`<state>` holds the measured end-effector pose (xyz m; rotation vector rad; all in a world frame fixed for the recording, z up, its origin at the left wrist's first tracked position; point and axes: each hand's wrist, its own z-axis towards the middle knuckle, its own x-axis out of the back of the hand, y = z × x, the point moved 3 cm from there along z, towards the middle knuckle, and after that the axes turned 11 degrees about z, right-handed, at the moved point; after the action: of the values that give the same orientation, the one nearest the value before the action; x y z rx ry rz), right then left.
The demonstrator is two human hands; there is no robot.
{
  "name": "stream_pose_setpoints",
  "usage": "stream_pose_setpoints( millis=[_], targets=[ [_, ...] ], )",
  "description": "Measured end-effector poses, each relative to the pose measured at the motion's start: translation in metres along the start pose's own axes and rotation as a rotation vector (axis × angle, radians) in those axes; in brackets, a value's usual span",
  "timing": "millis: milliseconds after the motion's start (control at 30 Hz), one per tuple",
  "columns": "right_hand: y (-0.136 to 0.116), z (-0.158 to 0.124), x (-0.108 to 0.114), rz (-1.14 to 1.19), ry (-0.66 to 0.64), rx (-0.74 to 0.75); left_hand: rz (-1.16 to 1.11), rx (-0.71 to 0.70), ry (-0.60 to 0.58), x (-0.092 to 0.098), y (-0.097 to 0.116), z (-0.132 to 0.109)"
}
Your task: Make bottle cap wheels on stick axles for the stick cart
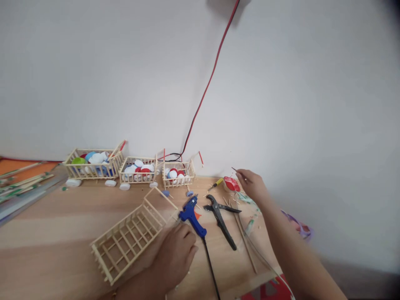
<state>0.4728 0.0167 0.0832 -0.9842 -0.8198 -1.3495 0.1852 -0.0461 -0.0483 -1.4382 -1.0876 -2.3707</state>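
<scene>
My left hand [176,254] rests curled on the wooden table beside an empty stick-built crate [133,233], touching its near right corner; what it grips, if anything, is hidden. A blue glue gun [191,214] lies just above that hand, its black cord [210,266] running toward me. My right hand [252,184] is stretched out near the wall, pinching a thin stick [237,171] next to a small red-and-white dish [231,184]. Black pliers [220,216] lie between the hands.
Three stick crates [93,163] [139,170] [178,173] filled with coloured bottle caps stand in a row against the white wall. A red-black cable [206,91] climbs the wall. Loose sticks [246,246] lie at the right; bundled sticks [21,183] lie far left.
</scene>
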Motion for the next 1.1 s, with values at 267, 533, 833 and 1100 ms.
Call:
stream_pose_setpoints(
  millis=[267,533,833,1100],
  targets=[
    [0.022,-0.025,-0.062,-0.258,-0.190,-0.214,-0.001,-0.013,0.002,-0.001,-0.001,0.000],
    [0.026,-0.013,-0.089,-0.387,-0.306,-0.254,0.002,-0.009,-0.002,0.001,0.002,0.000],
    [0.020,-0.013,-0.069,-0.332,-0.232,-0.266,0.006,0.015,-0.037,0.003,0.002,0.000],
    [-0.017,-0.012,-0.046,-0.164,-0.066,-0.172,0.022,-0.034,0.024,0.006,0.004,-0.001]
  ],
)
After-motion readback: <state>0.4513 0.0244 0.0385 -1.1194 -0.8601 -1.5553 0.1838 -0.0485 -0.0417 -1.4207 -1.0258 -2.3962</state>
